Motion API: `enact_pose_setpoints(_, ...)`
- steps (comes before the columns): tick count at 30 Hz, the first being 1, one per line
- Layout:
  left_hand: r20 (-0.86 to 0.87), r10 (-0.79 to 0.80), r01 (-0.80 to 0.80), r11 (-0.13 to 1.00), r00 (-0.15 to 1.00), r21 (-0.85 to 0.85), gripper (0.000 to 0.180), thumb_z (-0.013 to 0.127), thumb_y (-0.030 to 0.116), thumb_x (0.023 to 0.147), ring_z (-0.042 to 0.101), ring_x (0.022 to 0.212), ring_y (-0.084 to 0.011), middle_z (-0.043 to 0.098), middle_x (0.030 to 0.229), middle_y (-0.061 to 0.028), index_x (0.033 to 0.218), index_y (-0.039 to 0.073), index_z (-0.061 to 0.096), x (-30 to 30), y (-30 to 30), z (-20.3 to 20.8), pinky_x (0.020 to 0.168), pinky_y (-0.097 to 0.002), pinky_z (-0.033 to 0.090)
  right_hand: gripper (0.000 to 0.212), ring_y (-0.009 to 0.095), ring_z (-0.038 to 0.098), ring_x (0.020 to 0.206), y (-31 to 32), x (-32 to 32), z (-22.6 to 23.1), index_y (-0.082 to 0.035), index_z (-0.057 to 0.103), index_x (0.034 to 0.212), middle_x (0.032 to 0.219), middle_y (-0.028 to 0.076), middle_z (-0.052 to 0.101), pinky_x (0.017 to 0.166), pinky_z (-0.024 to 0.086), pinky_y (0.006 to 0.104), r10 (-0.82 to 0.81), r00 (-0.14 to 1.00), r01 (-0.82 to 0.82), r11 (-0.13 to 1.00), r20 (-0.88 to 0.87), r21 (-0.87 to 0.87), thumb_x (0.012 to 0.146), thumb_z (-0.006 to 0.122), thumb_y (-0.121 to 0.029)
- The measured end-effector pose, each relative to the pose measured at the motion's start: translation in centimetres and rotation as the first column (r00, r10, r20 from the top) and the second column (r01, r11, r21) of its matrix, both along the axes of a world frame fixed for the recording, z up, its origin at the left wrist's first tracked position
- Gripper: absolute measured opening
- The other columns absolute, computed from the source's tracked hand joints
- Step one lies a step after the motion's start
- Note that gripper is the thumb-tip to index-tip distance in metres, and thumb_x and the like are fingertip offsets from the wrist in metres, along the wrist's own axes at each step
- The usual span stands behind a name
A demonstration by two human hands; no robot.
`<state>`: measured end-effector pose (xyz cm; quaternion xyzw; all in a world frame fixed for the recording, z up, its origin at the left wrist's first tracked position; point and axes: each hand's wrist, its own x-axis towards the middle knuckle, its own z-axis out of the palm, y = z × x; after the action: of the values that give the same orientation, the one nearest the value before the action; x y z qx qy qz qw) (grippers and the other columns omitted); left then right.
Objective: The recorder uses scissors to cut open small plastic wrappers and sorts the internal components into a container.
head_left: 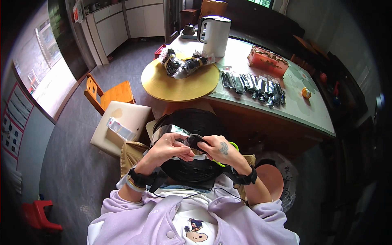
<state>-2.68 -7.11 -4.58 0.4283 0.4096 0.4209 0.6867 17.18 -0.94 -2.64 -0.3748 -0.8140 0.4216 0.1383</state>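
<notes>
Head view. The right hand [222, 149] is closed around the black bundle [195, 141], gripping it between thumb and bent fingers. The scissors [233, 145], with green handles, appear hooked in the same hand, blades pointing left below the bundle; their finger grip is hidden. The left hand [173, 148] is narrowed, fingertips at the bundle's left end; whether they pinch it cannot be told.

The bundle is above the person's lap, over the large black coil [188, 173] and just beside a sheet of shiny film [173, 130].

For good handling, support the bundle at both ends and even out its strands with the left fingertips. Maintain light pressure, since the piece looks pliable and may slip or splay. Keep the blades closed and turned away from the left fingers and the film. Hold the scissors clear of the thin black cord [196, 196] between the wrists.

On the table [294, 110], a row of black packets [253, 87] lies along the near edge. The yellow disc [179, 92] overhangs the near left corner, carrying more black bunches [179, 67]. The white kettle [216, 36] stands toward the far left corner.
</notes>
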Motion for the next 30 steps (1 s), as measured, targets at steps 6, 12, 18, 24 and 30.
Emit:
enact_pose_setpoints(6, 0.107, -0.045, 0.054, 0.995, 0.993, -0.083, 0.043, 0.062, 0.009, 0.083, 0.066, 0.075, -0.0266, 0.063, 0.084, -0.0224, 0.115, -0.009, 0.039, -0.9, 0.0, 0.1, 0.069, -0.0324, 0.055, 0.032, 0.016, 0.054, 0.044, 0.2, 0.4, 1.2, 0.003, 0.059, 0.075, 0.049, 0.008, 0.054, 0.045, 0.042, 0.0301, 0.064, 0.998, -0.06, 0.992, 0.03, -0.113, 0.087, 0.049, -0.025)
enact_pose_setpoints(12, 0.07, -0.022, 0.025, 0.999, 0.997, -0.045, 0.04, 0.062, 0.007, 0.082, 0.066, 0.074, -0.0247, 0.063, 0.083, -0.0203, 0.113, -0.007, 0.041, 0.2, -0.1, 0.0, 0.069, -0.0311, 0.056, 0.029, 0.011, 0.051, 0.043, -0.1, 0.2, 1.2, 0.002, 0.059, 0.086, 0.052, 0.004, 0.054, 0.038, 0.038, 0.0252, 0.055, 0.998, -0.043, 0.964, 0.04, -0.263, 0.088, 0.049, -0.025)
enact_pose_setpoints(18, 0.048, -0.039, 0.038, 0.999, 0.998, 0.025, 0.038, 0.062, 0.006, 0.082, 0.066, 0.072, -0.0228, 0.063, 0.082, -0.0173, 0.112, -0.005, 0.042, 0.6, -0.1, -0.3, 0.067, -0.03, 0.056, 0.029, 0.005, 0.047, 0.044, -0.9, -0.2, -0.4, 0.0, 0.051, 0.107, 0.058, 0.001, 0.054, 0.035, 0.033, 0.019, -0.129, 0.957, -0.017, 0.872, -0.262, -0.489, 0.09, 0.05, -0.023)
enact_pose_setpoints(24, -0.04, -0.127, 0.129, 0.99, 0.991, 0.051, 0.031, 0.06, 0.008, 0.084, 0.066, 0.071, -0.0213, 0.064, 0.083, -0.0172, 0.107, -0.006, 0.046, 1.1, -0.2, -0.4, 0.062, -0.029, 0.056, 0.021, 0.014, 0.052, 0.045, 0.1, -0.3, -0.5, -0.001, 0.052, 0.102, 0.058, 0.007, 0.055, 0.038, 0.038, 0.0243, 0.063, 0.935, -0.227, 0.864, -0.35, -0.45, 0.089, 0.051, -0.017)
enact_pose_setpoints(30, -0.633, -0.155, 0.269, 0.959, 0.759, 0.088, 0.016, 0.058, 0.014, 0.085, 0.064, 0.062, -0.0184, 0.065, 0.083, -0.0122, 0.093, 0.0, 0.057, 2.3, -2.4, 2.7, 0.055, -0.0274, 0.052, 0.015, 0.025, 0.055, 0.05, 1.7, 1.2, -1.8, -0.003, 0.051, 0.084, 0.054, 0.013, 0.051, 0.044, 0.041, 0.0348, 0.097, 0.991, -0.036, 0.868, -0.097, 0.495, 0.087, 0.054, -0.017)
